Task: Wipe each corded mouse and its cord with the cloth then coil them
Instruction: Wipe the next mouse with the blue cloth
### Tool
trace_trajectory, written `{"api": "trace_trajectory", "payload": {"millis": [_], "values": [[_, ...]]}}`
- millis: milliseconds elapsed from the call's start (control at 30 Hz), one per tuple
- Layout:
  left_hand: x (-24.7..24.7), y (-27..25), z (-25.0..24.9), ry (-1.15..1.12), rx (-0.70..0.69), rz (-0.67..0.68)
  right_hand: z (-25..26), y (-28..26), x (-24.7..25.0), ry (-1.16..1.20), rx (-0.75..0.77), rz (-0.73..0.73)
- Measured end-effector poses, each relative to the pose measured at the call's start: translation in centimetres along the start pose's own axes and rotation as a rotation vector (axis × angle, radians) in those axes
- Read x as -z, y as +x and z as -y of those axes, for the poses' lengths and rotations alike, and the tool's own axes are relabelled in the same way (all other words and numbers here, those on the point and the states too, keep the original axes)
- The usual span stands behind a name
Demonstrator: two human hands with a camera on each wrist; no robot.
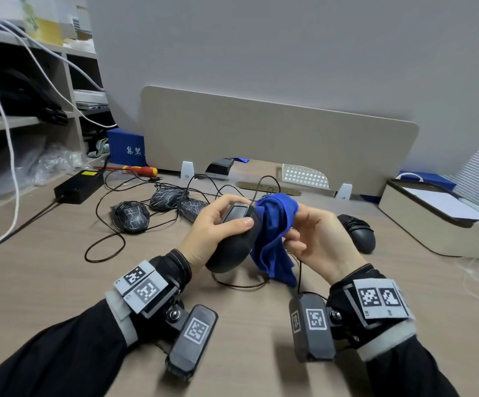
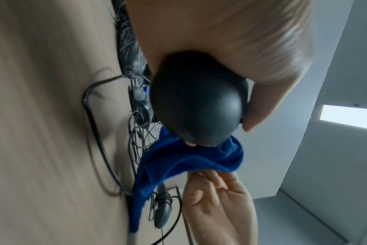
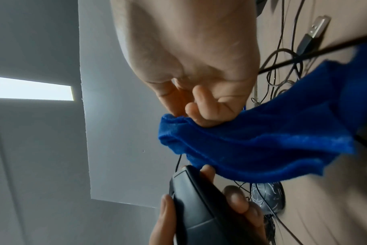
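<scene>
mouse, the plain black one, is up off the counter in my left hand, thumb along one flank and fingers curled round the other, its long axis pointing away from me with the rounded tail toward my wrist. just to its right, touching its side, hangs the blue cloth, pinched in the curled fingers of my right hand. so the cloth hand is the nearer one for the next wipe, i judge, working leftward across the shell. its cord droops to the counter below. three patterned mice lie tangled to the left, another black mouse to the right. the tray at far right holds white paper.
</scene>
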State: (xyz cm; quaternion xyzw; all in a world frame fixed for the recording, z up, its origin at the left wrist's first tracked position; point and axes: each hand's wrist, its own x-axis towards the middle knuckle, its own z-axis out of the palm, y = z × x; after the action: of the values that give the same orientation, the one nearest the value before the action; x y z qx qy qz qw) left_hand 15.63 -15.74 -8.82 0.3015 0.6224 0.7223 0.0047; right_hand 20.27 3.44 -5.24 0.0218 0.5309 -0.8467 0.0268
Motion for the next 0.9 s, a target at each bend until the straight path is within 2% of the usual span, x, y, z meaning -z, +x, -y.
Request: {"api": "trace_trajectory", "payload": {"millis": [100, 200, 300, 400, 533, 733, 900], "values": [[0.0, 0.0, 0.1, 0.028, -0.008, 0.012, -0.3, 0.1, -0.2, -0.020, 0.003, -0.039], [-0.1, 0.0, 0.2, 0.054, -0.001, 0.043, -0.4, -0.5, -0.6, -0.090, 0.025, 0.051], [-0.2, 0.0, 0.2, 0.055, 0.010, 0.040, -0.5, -0.8, -1.0, -0.230, 0.029, 0.100], [-0.2, 0.0, 0.3, 0.099, 0.021, 0.003, -1.0, -0.4, -1.0, -0.432, 0.033, 0.046], [0.3, 0.1, 0.2, 0.267, 0.038, 0.018, -1.3, -0.1, -0.7, -0.556, -0.006, 0.061], [0.2, 0.2, 0.4, 0.498, 0.011, 0.035, -1.7, 0.1, -1.1, -0.448, 0.063, 0.007], [0.1, 0.2, 0.4, 0.557, -0.002, 0.010, -2.0, 0.4, -0.8, -0.371, 0.016, 0.026]]}}
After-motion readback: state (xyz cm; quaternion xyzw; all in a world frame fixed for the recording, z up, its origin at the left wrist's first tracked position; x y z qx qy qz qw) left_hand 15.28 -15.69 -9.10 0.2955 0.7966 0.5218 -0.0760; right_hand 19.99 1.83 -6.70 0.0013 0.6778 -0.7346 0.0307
